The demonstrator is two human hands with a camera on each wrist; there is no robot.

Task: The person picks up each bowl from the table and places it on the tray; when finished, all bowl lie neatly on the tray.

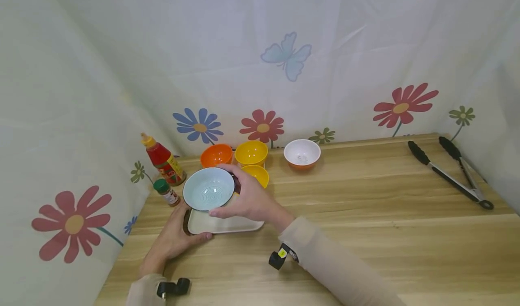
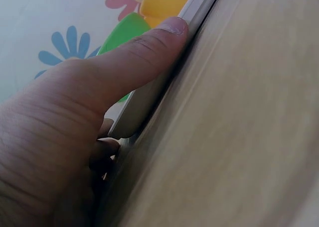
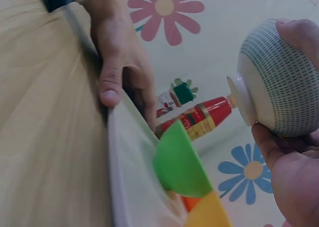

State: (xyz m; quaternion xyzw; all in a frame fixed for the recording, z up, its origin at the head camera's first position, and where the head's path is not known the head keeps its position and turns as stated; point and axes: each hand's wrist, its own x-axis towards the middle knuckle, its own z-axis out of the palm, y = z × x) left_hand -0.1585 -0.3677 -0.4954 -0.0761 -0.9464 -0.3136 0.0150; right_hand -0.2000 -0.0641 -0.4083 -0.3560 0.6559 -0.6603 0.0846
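Observation:
My right hand [image 1: 253, 197] holds a light blue bowl [image 1: 208, 188] by its rim and side, raised above a white rectangular tray [image 1: 243, 224]. In the right wrist view the bowl's patterned outside and pale foot show, apart from everything below. My left hand [image 1: 174, 234] grips the tray's left end, its thumb along the front edge; some fingers are hidden behind. A green bowl [image 3: 177, 160] stands on the tray, hidden in the head view by the blue bowl. Beyond it are an orange bowl [image 1: 217, 155] and two yellow bowls [image 1: 252, 152].
Left of the tray stand a red sauce bottle [image 1: 164, 161] and a green-capped spice jar [image 1: 166, 192]. A white bowl [image 1: 302, 152] with an orange outside sits at the back of the wooden table [image 1: 365, 252]. Black-tipped tongs [image 1: 455, 177] lie spread at the far right.

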